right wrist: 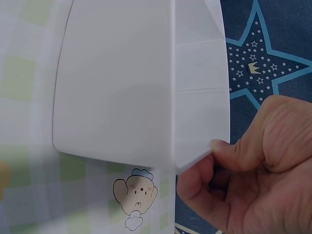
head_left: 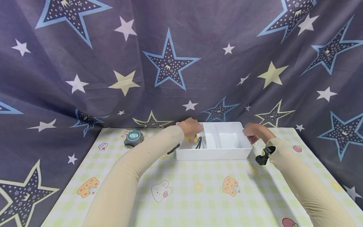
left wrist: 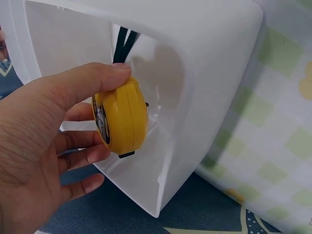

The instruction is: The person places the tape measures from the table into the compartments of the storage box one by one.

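A white divided box (head_left: 212,154) stands on the table near the curtain. At its left compartment, my left hand (head_left: 190,126) reaches over the rim and holds a yellow tape measure (left wrist: 126,117) between thumb and fingers. A dark strap (left wrist: 125,45) shows behind the thumb, inside the box. On the opposite end, my right hand (head_left: 256,130) pinches the box's right rim (right wrist: 197,158) between thumb and curled fingers. In the head view the left hand hides most of the yellow tape measure.
A grey tape measure (head_left: 134,137) with a teal label lies on the checked tablecloth (head_left: 195,201), left of the box. The star-patterned curtain (head_left: 227,78) hangs right behind the table. Upright dividers (head_left: 216,135) split the box into compartments.
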Motion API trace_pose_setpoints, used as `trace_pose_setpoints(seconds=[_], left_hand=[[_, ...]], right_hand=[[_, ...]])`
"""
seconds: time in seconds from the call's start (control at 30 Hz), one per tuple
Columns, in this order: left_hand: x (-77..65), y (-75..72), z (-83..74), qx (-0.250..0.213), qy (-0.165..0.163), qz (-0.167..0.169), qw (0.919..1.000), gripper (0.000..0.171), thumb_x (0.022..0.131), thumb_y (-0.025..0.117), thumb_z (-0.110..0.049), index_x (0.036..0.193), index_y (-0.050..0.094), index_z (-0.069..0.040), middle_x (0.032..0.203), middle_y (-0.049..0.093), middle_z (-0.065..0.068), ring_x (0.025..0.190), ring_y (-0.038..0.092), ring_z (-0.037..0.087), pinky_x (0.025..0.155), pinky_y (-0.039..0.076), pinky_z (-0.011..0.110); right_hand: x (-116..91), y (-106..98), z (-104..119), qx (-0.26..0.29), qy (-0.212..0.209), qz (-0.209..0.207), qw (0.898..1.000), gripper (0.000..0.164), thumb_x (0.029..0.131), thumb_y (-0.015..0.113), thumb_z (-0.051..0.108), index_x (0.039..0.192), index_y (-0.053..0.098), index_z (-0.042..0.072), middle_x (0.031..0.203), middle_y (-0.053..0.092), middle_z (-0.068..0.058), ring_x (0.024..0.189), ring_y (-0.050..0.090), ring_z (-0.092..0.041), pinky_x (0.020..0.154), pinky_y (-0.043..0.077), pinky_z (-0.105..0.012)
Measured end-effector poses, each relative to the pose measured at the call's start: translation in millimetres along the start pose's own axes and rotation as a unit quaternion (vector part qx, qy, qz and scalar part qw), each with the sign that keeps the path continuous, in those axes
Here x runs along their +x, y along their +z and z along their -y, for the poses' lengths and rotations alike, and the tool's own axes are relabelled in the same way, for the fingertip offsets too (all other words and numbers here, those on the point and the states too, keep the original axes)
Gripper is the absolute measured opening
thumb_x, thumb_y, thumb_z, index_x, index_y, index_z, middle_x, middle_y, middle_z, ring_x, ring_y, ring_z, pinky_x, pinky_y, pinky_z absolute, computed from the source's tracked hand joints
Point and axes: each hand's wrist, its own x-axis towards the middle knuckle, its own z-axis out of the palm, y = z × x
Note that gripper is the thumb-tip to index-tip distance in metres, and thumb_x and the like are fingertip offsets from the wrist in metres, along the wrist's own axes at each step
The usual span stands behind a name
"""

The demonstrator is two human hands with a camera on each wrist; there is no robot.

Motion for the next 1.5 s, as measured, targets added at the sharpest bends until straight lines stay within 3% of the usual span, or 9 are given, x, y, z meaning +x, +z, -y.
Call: trace_pose_setpoints(seconds=[0.1, 0.2, 0.33, 0.47, 0.87, 1.3, 1.5], left_hand=[[2.0, 3.4, 1.5, 0.002, 0.005, -0.003, 1.0, 0.039, 0.079, 0.076, -0.015, 0.116, 0.067, -0.016, 0.097, 0.07, -0.002, 0.083, 0.054, 0.015, 0.078, 0.052, 0.03], [3.9, 6.9, 2.6, -0.002, 0.004, 0.001, 1.0, 0.044, 0.083, 0.075, -0.019, 0.125, 0.063, -0.016, 0.11, 0.07, -0.001, 0.094, 0.057, 0.018, 0.09, 0.052, 0.036], [5.5, 10.8, 2.2, -0.008, -0.007, 0.006, 0.9999, 0.05, 0.089, 0.073, -0.03, 0.135, 0.057, -0.016, 0.128, 0.066, 0.002, 0.116, 0.056, 0.021, 0.107, 0.045, 0.044], [6.1, 13.8, 0.9, -0.013, -0.023, 0.013, 0.9996, 0.053, 0.093, 0.07, -0.035, 0.14, 0.052, -0.016, 0.14, 0.061, 0.002, 0.129, 0.051, 0.022, 0.114, 0.039, 0.045], [-5.8, 14.6, -4.7, -0.03, -0.032, 0.006, 0.999, 0.06, 0.098, 0.065, -0.033, 0.148, 0.041, -0.012, 0.149, 0.052, 0.01, 0.141, 0.046, 0.028, 0.12, 0.035, 0.047], [0.1, 17.5, -4.5, -0.006, -0.044, 0.029, 0.9986, 0.065, 0.1, 0.059, -0.038, 0.154, 0.033, -0.012, 0.151, 0.05, 0.01, 0.146, 0.042, 0.026, 0.122, 0.033, 0.046], [0.4, 17.5, -4.5, -0.019, -0.04, 0.027, 0.9986, 0.063, 0.099, 0.06, -0.034, 0.152, 0.037, -0.01, 0.15, 0.052, 0.009, 0.143, 0.046, 0.025, 0.121, 0.035, 0.043]], right_hand=[[-0.2, 0.5, -0.1, 0.002, 0.002, 0.0, 1.0, 0.019, 0.09, 0.034, -0.001, 0.076, 0.042, 0.008, 0.067, 0.045, -0.002, 0.059, 0.047, -0.013, 0.061, 0.056, -0.026], [0.3, 1.0, -0.2, 0.004, 0.004, 0.001, 1.0, 0.019, 0.089, 0.034, -0.001, 0.076, 0.041, 0.009, 0.067, 0.044, -0.002, 0.06, 0.047, -0.012, 0.062, 0.055, -0.026], [0.8, 0.7, -0.7, 0.002, 0.0, 0.003, 1.0, 0.018, 0.089, 0.034, -0.001, 0.075, 0.041, 0.008, 0.067, 0.043, -0.001, 0.059, 0.046, -0.012, 0.061, 0.055, -0.026], [1.2, 0.4, -1.1, 0.002, 0.002, 0.003, 1.0, 0.018, 0.09, 0.034, -0.001, 0.075, 0.042, 0.008, 0.066, 0.043, -0.001, 0.059, 0.046, -0.012, 0.061, 0.054, -0.025], [3.4, 0.1, -2.4, 0.006, 0.001, 0.002, 1.0, 0.017, 0.088, 0.034, -0.001, 0.077, 0.043, 0.007, 0.067, 0.045, -0.002, 0.059, 0.047, -0.013, 0.06, 0.055, -0.026], [2.8, -0.2, -1.7, 0.009, 0.002, 0.004, 1.0, 0.018, 0.088, 0.034, -0.002, 0.075, 0.039, 0.009, 0.067, 0.043, -0.001, 0.06, 0.045, -0.012, 0.061, 0.055, -0.026], [3.0, -0.1, -2.0, 0.008, 0.002, 0.002, 1.0, 0.016, 0.087, 0.034, -0.002, 0.076, 0.04, 0.008, 0.067, 0.043, -0.001, 0.06, 0.045, -0.012, 0.061, 0.055, -0.026]])
